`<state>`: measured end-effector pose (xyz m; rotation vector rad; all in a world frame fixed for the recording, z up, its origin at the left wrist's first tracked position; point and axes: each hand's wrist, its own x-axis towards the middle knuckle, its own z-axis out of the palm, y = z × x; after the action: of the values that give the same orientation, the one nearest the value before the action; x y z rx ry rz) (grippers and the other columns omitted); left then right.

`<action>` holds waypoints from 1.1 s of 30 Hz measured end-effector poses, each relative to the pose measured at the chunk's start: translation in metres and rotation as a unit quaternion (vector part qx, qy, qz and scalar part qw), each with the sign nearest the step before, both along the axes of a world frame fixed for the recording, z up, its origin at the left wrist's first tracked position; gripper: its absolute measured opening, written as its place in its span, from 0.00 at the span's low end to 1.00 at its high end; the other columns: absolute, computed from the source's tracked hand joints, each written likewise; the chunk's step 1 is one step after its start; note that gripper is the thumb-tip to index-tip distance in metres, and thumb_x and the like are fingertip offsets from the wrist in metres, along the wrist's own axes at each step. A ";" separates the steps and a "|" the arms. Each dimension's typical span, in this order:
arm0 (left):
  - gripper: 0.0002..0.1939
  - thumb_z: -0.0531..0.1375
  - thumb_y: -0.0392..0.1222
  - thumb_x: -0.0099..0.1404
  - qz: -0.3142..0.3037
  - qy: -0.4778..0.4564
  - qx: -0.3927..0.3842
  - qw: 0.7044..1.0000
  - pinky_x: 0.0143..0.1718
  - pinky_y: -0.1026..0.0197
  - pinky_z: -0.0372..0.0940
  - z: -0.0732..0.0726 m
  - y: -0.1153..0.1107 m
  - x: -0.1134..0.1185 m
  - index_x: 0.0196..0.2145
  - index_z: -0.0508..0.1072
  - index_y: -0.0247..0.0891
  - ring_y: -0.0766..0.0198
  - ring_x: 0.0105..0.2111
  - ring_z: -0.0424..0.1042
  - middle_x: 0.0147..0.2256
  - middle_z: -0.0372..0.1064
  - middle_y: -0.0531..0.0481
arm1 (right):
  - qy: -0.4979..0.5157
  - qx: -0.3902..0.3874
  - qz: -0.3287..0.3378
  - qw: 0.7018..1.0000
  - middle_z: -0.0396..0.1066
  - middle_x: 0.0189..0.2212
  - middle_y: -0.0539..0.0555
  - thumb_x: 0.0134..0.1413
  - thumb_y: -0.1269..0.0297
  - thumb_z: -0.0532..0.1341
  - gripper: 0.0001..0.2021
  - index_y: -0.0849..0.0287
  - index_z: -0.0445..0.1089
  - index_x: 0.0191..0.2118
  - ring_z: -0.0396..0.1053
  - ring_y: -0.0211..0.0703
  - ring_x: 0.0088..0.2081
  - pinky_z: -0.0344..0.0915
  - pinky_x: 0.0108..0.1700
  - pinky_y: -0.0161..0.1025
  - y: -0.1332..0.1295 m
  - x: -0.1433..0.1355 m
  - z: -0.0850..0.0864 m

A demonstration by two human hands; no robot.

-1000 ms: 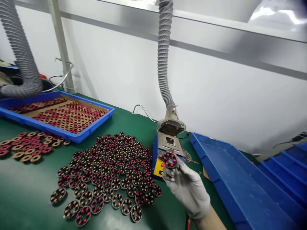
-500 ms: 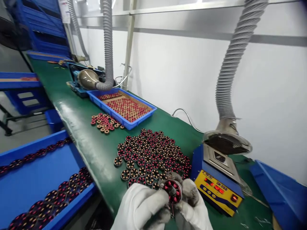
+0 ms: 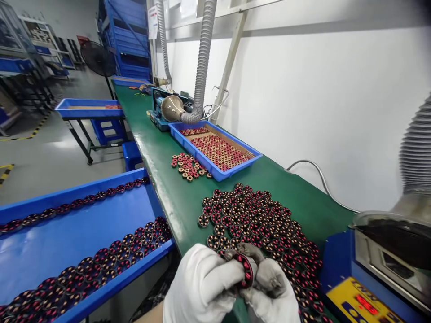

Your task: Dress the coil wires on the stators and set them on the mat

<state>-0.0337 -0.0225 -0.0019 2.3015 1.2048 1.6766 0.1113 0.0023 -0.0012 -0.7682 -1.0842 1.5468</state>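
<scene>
A small round motor stator (image 3: pixel 248 272), dark-rimmed with red segments inside, is held up between my two gloved hands. My left hand (image 3: pixel 201 283), in a white glove, pinches its left side with thumb and fingers. On the other side my right hand (image 3: pixel 273 289) grips the rim, its glove fingertips stained dark grey. Fingers cover part of the stator, which is tilted so its face turns toward my left. Just beyond the hands lies a wide pile of similar stators (image 3: pixel 242 214), some red and some tan, on the green table (image 3: pixel 175 197).
A blue tray (image 3: pixel 101 197) with rows of stators stands lower left. Farther back are a blue tray (image 3: pixel 220 174) of red and tan rings and a loose ring cluster (image 3: pixel 188 167). A blue-yellow heating unit (image 3: pixel 346 269) under an extraction hose (image 3: pixel 417 152) stands right.
My view has swung to the left, bringing more of the left tray and floor into sight. The stator has turned from facing me to a more edge-on tilt, still in both hands.
</scene>
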 end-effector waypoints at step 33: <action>0.19 0.41 0.49 0.71 -0.003 0.024 -0.030 0.999 0.26 0.60 0.56 -0.004 -0.001 -0.016 0.39 0.65 0.35 0.62 0.26 0.63 0.26 0.64 0.46 | -0.044 0.103 0.046 0.993 0.75 0.39 0.51 0.32 0.79 0.69 0.17 0.47 0.76 0.27 0.73 0.47 0.38 0.72 0.38 0.40 0.002 -0.009 -0.006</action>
<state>-0.0492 -0.0231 -0.0062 2.3194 1.2382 1.5689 0.1021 0.0042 -0.0071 -0.6566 -1.3373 1.4604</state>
